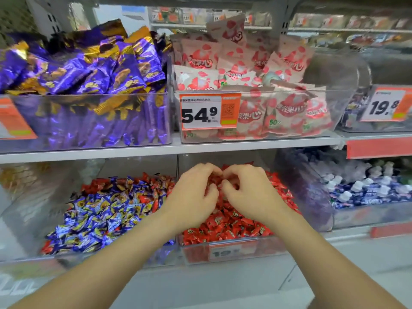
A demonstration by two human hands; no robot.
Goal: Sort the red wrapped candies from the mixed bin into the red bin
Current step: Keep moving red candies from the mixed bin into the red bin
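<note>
On the lower shelf, both hands are over the red bin (234, 246), the left hand (191, 192) and right hand (247, 192) knuckles up, fingers curled, fingertips nearly meeting above the heap. Something reddish shows between the fingers, but I cannot tell whether either hand is pinching candies or only hooked over the pile.

Red wrapped candies (98, 184) to be sorted sit in the mixed bin (33, 208) just to the left, clustered along its back and in its front left corner, among blue-and-yellow ones. Sorted red candies (229, 224) fill the red bin almost to its front lip.

The likeliest slip, I'd say, is spillage: the heap is high under the hands, so anything let go there could slide forward over the low front wall. The left hand is also close to the clear divider, and a careless release could send a piece back into the mixed side.

As for direction, the candies are small pinched wrappers lying every way; they share no common heading, and no single piece's long axis is clear enough to call.
</note>
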